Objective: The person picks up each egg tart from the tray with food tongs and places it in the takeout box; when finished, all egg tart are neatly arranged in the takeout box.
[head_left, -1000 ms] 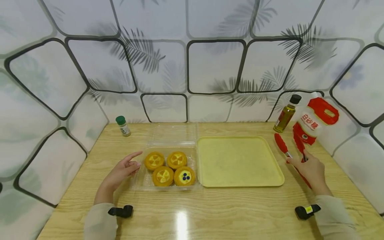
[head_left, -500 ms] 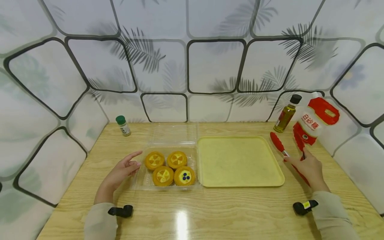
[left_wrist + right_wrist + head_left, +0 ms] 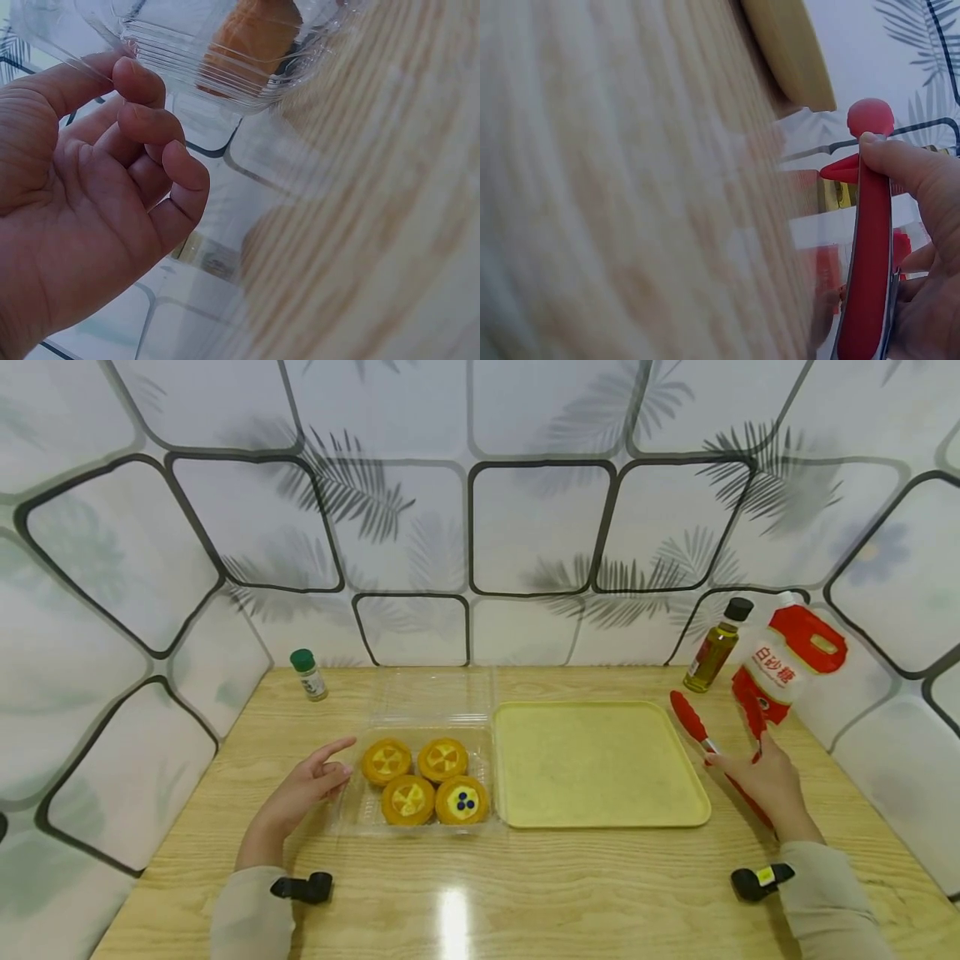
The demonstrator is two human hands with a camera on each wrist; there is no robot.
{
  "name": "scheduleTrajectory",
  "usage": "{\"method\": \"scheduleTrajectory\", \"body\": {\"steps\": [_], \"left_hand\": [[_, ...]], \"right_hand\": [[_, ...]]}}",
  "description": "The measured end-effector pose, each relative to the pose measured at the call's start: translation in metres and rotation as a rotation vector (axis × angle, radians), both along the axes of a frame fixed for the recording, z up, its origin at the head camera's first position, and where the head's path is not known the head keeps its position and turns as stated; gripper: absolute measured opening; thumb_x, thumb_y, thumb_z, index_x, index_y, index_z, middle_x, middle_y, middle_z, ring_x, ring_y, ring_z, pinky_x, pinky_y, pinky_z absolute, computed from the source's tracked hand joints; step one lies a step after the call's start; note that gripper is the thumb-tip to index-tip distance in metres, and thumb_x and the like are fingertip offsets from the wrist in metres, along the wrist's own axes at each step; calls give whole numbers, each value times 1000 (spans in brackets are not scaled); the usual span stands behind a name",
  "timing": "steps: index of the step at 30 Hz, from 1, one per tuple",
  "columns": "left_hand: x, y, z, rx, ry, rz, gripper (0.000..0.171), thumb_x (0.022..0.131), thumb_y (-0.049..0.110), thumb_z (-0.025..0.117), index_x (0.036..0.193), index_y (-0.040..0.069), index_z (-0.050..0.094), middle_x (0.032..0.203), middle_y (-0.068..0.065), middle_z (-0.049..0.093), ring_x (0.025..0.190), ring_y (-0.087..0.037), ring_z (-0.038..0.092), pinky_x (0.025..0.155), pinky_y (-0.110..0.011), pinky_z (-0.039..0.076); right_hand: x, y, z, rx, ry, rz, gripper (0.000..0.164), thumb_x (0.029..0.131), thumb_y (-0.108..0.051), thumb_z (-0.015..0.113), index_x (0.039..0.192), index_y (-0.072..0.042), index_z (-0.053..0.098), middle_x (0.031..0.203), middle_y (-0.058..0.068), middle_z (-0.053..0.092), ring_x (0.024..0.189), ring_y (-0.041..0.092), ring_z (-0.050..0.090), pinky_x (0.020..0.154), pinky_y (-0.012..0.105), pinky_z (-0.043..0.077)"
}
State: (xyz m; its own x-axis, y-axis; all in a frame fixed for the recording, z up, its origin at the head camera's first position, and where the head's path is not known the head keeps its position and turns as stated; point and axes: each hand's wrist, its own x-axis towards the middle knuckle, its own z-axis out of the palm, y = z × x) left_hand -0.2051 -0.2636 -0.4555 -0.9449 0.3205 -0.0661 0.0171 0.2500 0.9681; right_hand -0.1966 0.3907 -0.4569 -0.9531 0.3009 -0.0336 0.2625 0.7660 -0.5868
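My right hand [image 3: 761, 777] grips a pair of red-and-metal tongs [image 3: 688, 715], whose two arms are spread apart and point toward the back wall. In the right wrist view the thumb lies along one red arm of the tongs [image 3: 870, 247]. At the left rim of a clear plastic container [image 3: 352, 814], my left hand [image 3: 303, 789] pinches the edge with thumb and curled fingers, index finger extended. Inside sit several egg tarts [image 3: 408, 800], one topped with blue berries [image 3: 461, 801]. The container's lid [image 3: 431, 693] lies folded back. Beside it is a yellow tray [image 3: 600, 764], with nothing on it.
A small green-capped seasoning jar [image 3: 308, 675] stands at the back left. Toward the back right are an oil bottle [image 3: 712, 652] and a red-and-white sugar bag [image 3: 783, 660], close to the tongs' tips. Patterned walls [image 3: 540, 527] enclose the wooden table [image 3: 562, 893].
My right hand has shifted slightly to the left with the tongs, and their left arm has swung outward, widening the gap. The left hand and container have stayed still.
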Motion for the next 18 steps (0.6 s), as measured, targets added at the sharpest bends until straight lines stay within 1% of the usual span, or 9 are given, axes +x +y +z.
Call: {"method": "scheduleTrajectory", "body": {"steps": [2,6,9,14,16,18], "left_hand": [[0,0,0,0,2,2,54,100,20,50,147,5,28,70,4,45,65,-11,42,62,-28,38],[0,0,0,7,3,0,54,100,18,50,147,4,28,70,4,46,64,-10,42,61,-28,38],[0,0,0,17,8,-11,53,100,16,49,146,2,27,70,4,46,64,-10,41,60,-28,37],[0,1,1,24,11,-16,53,100,15,48,146,1,27,70,4,46,64,-10,42,59,-28,37],[1,1,1,24,11,-15,54,100,16,49,146,0,27,70,4,46,63,-10,42,59,-28,37],[1,1,2,26,7,-14,54,100,17,49,146,0,27,70,4,46,63,-10,42,59,-28,37]], "right_hand": [[0,-1,-1,-4,20,2,110,81,-56,65,142,18,9,133,44,27,119,59,30,92,66,30],[1,-2,0,0,22,-7,109,81,-54,66,139,21,13,129,46,29,116,60,30,91,66,30],[1,-3,1,-14,-6,-16,113,81,-56,65,142,19,6,134,47,21,120,63,22,93,69,26],[1,-2,0,-31,-9,-23,113,81,-57,65,144,15,4,136,46,18,121,63,18,92,71,24],[2,-2,-1,-25,20,-21,110,81,-56,65,143,16,10,133,45,23,119,61,22,90,69,27],[3,-1,-3,-2,54,-17,100,82,-55,65,139,16,21,126,43,31,113,58,28,84,65,32]]}}
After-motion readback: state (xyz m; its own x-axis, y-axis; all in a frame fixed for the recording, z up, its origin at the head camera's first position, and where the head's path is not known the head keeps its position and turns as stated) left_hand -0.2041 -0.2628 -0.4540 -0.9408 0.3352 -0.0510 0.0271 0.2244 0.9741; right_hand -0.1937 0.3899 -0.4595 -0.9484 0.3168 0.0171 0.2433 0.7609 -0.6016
